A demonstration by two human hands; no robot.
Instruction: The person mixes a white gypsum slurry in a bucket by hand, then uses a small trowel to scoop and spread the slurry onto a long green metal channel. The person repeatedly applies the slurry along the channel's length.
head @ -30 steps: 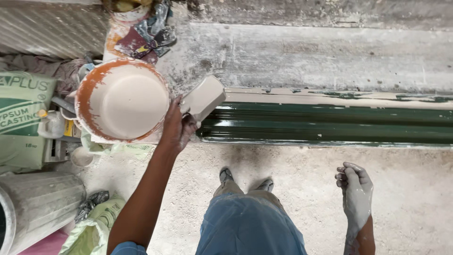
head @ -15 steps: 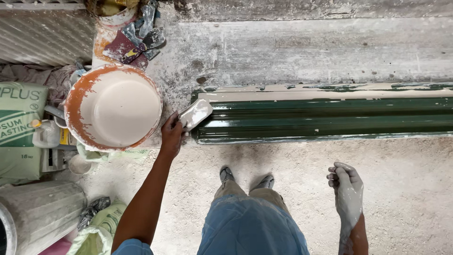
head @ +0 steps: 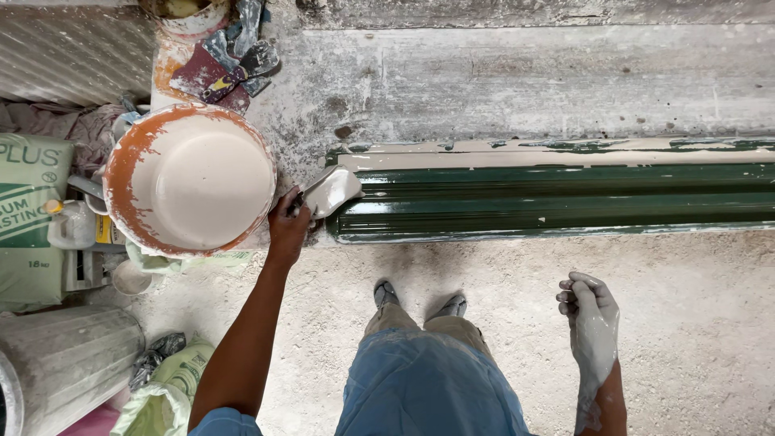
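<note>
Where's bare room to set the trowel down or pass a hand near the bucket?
Bare patches: the grey bench top behind the green mould, and the floor between the mould and the right hand. Crowded: left of the bucket, with bags and bottles, and behind it, where scrapers pile up. The left hand holds the trowel between bucket and mould.

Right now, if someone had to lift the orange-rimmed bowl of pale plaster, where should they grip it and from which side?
Probably by the rim of the bowl, both hands on opposite edges, palms outside the wall. It sits upright and nearly full of wet mix, so a one-sided grip would tip it. Come from the near side: the left hand with its coated scraper crowds the right edge.
</note>
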